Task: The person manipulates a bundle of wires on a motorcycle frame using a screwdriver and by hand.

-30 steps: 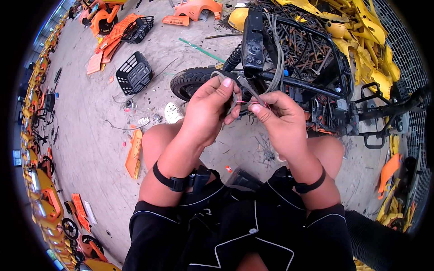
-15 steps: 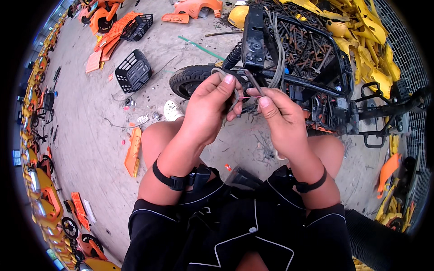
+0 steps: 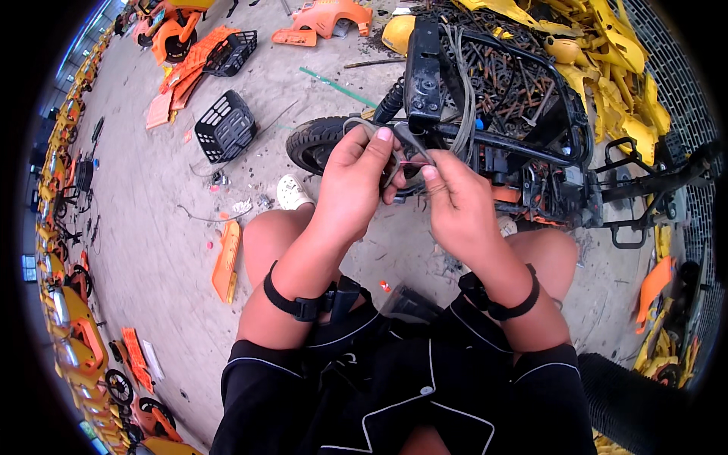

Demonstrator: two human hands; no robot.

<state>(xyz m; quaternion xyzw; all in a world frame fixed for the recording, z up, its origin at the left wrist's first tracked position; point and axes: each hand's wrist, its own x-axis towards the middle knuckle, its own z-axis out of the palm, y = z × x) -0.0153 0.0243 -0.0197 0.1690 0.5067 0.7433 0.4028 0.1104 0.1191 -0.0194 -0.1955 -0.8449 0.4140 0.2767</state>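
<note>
My left hand [image 3: 353, 186] is closed on a grey cable [image 3: 356, 121], which loops above its thumb. My right hand [image 3: 459, 201] pinches a thin pinkish-red wire [image 3: 410, 163] stretched between the hands, with a dark grey strip [image 3: 411, 140] rising up-left from its fingers; what the strip is I cannot make out. Just beyond both hands stands a stripped black scooter frame [image 3: 425, 76], with a tire [image 3: 307, 148], a coil-spring shock [image 3: 390, 98] and more grey cables [image 3: 468, 91] hanging over it. My fingers hide part of the held cable.
A pile of rusty bolts [image 3: 516, 83] lies behind the frame, yellow panels [image 3: 622, 91] at upper right. Black baskets [image 3: 225, 127], loose orange parts [image 3: 226, 262] and a green strip [image 3: 334, 85] lie on the concrete floor [image 3: 159, 227]. A row of scooters [image 3: 76, 341] lines the left.
My right hand has shifted slightly left, toward my left hand, over the last half second. My left hand stays nearly in place. Both still hold the cable and wire.
</note>
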